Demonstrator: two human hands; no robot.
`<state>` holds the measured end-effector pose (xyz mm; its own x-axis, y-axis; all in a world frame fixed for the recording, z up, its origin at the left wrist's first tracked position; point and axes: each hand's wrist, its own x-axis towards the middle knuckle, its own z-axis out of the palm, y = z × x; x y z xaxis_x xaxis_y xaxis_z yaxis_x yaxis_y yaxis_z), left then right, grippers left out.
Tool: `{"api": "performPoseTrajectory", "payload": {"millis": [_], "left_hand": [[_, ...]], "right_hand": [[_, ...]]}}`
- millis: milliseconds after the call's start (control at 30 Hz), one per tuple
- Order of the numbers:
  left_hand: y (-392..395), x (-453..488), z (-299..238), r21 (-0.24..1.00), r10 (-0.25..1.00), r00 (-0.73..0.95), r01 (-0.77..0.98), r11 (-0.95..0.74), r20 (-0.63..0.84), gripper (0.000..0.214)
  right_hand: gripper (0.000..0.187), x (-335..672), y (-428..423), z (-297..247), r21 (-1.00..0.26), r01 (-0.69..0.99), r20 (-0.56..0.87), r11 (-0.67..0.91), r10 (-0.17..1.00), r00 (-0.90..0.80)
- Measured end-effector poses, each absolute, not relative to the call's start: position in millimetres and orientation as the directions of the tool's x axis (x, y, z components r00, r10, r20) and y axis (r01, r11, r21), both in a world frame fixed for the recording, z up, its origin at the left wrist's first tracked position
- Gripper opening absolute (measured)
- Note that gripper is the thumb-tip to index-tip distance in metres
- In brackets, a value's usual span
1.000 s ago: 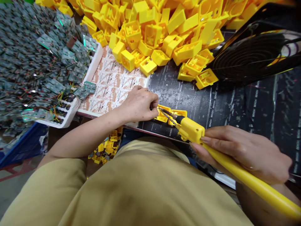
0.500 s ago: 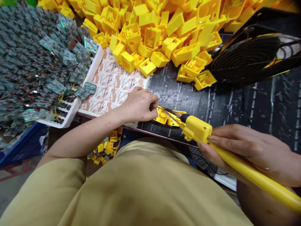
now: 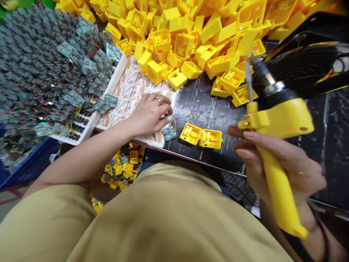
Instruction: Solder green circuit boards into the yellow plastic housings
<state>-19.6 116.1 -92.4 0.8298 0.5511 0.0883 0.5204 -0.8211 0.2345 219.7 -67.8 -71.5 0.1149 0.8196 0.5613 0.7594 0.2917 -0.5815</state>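
Observation:
My right hand (image 3: 275, 165) is closed round the handle of a yellow soldering gun (image 3: 275, 123), lifted with its metal tip pointing up and away from the bench. My left hand (image 3: 149, 112) rests on the printed card sheet (image 3: 128, 91), fingers bent over a small green circuit board (image 3: 169, 133) with short wires. Just right of that board lie two joined yellow plastic housings (image 3: 201, 135), open side up on the black mat (image 3: 201, 105), touched by neither hand.
A big heap of yellow plastic housings (image 3: 191, 32) fills the back. A white tray heaped with green circuit boards (image 3: 49, 72) stands at the left. A black fan (image 3: 302, 65) sits at the right. More yellow parts (image 3: 120, 171) lie below the bench edge.
The soldering gun has swung up and right, away from the two housings. My left hand has let go of the housings and shifted left onto a small circuit board.

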Motion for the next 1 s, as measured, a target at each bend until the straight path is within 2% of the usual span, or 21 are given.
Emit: {"api": "performPoseTrajectory", "payload": {"millis": [100, 200, 333, 400, 500, 567, 667, 867, 1000], "left_hand": [[113.2, -23.1, -97.1, 0.201, 0.522, 0.836, 0.489, -0.849, 0.171, 0.016], [106.0, -31.5, -92.3, 0.112, 0.447, 0.844, 0.434, -0.894, 0.295, 0.021], [94.8, -34.9, -87.8, -0.079, 0.309, 0.818, 0.393, -0.916, 0.485, 0.018], [91.9, -33.3, -89.0, -0.149, 0.256, 0.784, 0.402, -0.903, 0.566, 0.016], [90.8, -31.8, -91.5, -0.173, 0.232, 0.753, 0.417, -0.893, 0.616, 0.016], [90.1, -33.2, -90.7, -0.134, 0.259, 0.746, 0.421, -0.897, 0.614, 0.016], [87.3, -37.6, -82.4, 0.006, 0.329, 0.754, 0.397, -0.918, 0.568, 0.014], [89.8, -32.0, -61.0, 0.415, 0.462, 0.786, 0.289, -0.862, 0.411, 0.008], [101.6, -24.5, -71.8, 0.542, 0.600, 0.672, 0.336, -0.770, 0.435, 0.014]], "right_hand": [[0.047, 211.7, -53.0, -77.6, -0.532, 0.752, 0.611, 0.389, 0.791, 0.024], [0.039, 201.8, -34.5, -76.8, -0.528, 0.749, 0.582, 0.401, 0.813, -0.025], [0.026, 188.5, 0.0, -73.4, -0.676, 0.622, 0.409, 0.395, 0.903, -0.128], [0.027, 182.6, 14.4, -72.4, -0.740, 0.548, 0.329, 0.389, 0.921, -0.210], [0.036, 174.6, 22.6, -72.5, -0.764, 0.529, 0.241, 0.369, 0.924, -0.297], [0.039, 170.0, 20.3, -74.6, -0.747, 0.589, 0.178, 0.308, 0.946, -0.269], [0.037, 164.9, 13.9, -80.6, -0.722, 0.640, 0.183, 0.263, 0.964, -0.190], [0.042, 162.9, 10.1, -88.6, -0.789, 0.529, 0.223, 0.311, 0.949, -0.224], [0.054, 163.7, 9.1, -92.5, -0.884, 0.411, 0.182, 0.224, 0.973, -0.140]]}}
